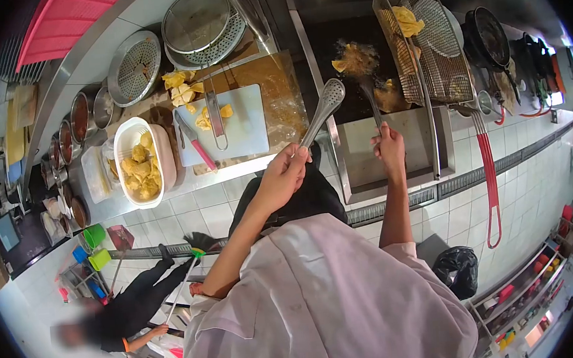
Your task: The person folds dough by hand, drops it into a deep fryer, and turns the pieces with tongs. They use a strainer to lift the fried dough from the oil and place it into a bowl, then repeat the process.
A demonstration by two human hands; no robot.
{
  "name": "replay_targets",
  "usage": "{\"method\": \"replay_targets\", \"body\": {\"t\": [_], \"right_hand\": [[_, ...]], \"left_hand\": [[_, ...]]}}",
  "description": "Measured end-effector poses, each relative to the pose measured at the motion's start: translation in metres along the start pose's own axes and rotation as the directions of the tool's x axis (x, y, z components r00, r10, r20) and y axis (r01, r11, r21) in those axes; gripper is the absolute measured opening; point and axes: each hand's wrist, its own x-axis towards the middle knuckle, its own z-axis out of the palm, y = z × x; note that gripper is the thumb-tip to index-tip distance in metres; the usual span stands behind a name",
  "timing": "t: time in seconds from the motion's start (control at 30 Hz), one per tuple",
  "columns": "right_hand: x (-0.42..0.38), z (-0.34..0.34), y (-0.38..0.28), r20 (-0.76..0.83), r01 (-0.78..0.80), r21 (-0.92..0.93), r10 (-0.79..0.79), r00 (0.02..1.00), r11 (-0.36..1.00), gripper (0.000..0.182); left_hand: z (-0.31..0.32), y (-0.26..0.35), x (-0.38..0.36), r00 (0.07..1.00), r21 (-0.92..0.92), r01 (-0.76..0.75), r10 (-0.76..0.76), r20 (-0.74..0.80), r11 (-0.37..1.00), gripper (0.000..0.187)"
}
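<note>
My left hand (285, 176) is closed around the handle of a slotted spoon (331, 97), whose perforated bowl is raised beside the fryer's left edge. My right hand (390, 149) grips a long-handled metal utensil (372, 102) that reaches down into the fryer (329, 35). Its far end is hidden in dark, bubbling oil. Yellow-brown frying pieces (345, 65) bubble around that end, and another browned piece (388, 95) floats closer to me. To the right, a wire fry basket (440, 66) sits over the fryer with a yellow fried piece (409, 21) in it.
On the left counter, a white cutting board (250, 124) carries a knife with a pink handle (202, 155) and yellow pieces. A white tub (165, 145) holds coated pieces. Red tongs-like handles (489, 183) hang at right. A person (135, 305) with a broom is behind left.
</note>
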Motion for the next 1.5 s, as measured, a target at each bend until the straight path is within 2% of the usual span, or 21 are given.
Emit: {"method": "replay_targets", "body": {"t": [0.07, 0.27, 0.43, 0.57, 0.7, 0.87, 0.97, 1.07, 1.27, 1.37, 1.47, 1.5], "right_hand": [[0.019, 0.007, 0.002, 0.002, -0.018, 0.043, 0.018, 1.0, 0.999, 0.046], [0.062, 0.017, -0.013, -0.034, -0.039, -0.026, 0.038, 0.999, 0.999, 0.043], [0.048, 0.012, -0.02, -0.105, 0.119, -0.23, -0.147, 0.984, 0.966, 0.038], [0.03, -0.001, -0.025, -0.061, 0.271, -0.375, -0.316, 0.947, 0.886, 0.032], [0.028, -0.018, -0.025, 0.022, 0.407, -0.53, -0.467, 0.884, 0.744, 0.031], [0.028, -0.032, -0.018, 0.025, 0.431, -0.637, -0.542, 0.84, 0.639, 0.03], [0.028, -0.037, -0.015, 0.024, 0.373, -0.702, -0.503, 0.864, 0.607, 0.028], [0.028, -0.04, -0.011, 0.014, 0.342, -0.797, -0.55, 0.835, 0.499, 0.027], [0.025, -0.045, -0.01, -0.051, 0.258, -0.827, -0.524, 0.85, 0.5, 0.028], [0.023, -0.051, -0.002, -0.073, 0.351, -0.639, -0.509, 0.858, 0.684, 0.034], [0.003, -0.048, -0.009, -0.146, 0.237, -0.456, -0.334, 0.931, 0.858, 0.042], [-0.001, -0.048, -0.006, -0.154, 0.228, -0.43, -0.319, 0.935, 0.874, 0.043]], "left_hand": [[0.001, -0.002, -0.002, 1.0, -0.004, -0.006, 0.006, 0.009, 1.0, 0.038], [0.002, -0.007, -0.006, 1.0, -0.024, -0.015, 0.016, 0.013, 1.0, 0.036], [0.001, -0.007, -0.009, 1.0, -0.066, -0.022, 0.021, -0.009, 0.998, 0.035], [-0.002, -0.011, -0.009, 0.999, -0.066, -0.029, 0.028, -0.016, 0.997, 0.035], [-0.002, -0.009, -0.009, 0.999, -0.065, -0.037, 0.036, -0.015, 0.997, 0.034], [0.002, -0.01, -0.006, 0.999, -0.048, -0.032, 0.032, -0.01, 0.998, 0.036], [0.001, -0.01, -0.004, 1.0, -0.057, -0.022, 0.022, 0.013, 0.998, 0.034], [0.001, -0.011, -0.003, 1.0, -0.051, -0.022, 0.023, 0.019, 0.998, 0.034], [0.002, -0.011, 0.0, 0.999, -0.036, -0.024, 0.025, 0.037, 0.999, 0.035], [0.001, -0.008, 0.0, 0.999, -0.037, -0.024, 0.026, 0.044, 0.999, 0.034], [-0.001, -0.007, 0.001, 0.998, -0.04, -0.027, 0.029, 0.052, 0.999, 0.034], [-0.002, -0.007, 0.002, 0.998, -0.038, -0.031, 0.033, 0.057, 0.999, 0.034]]}}
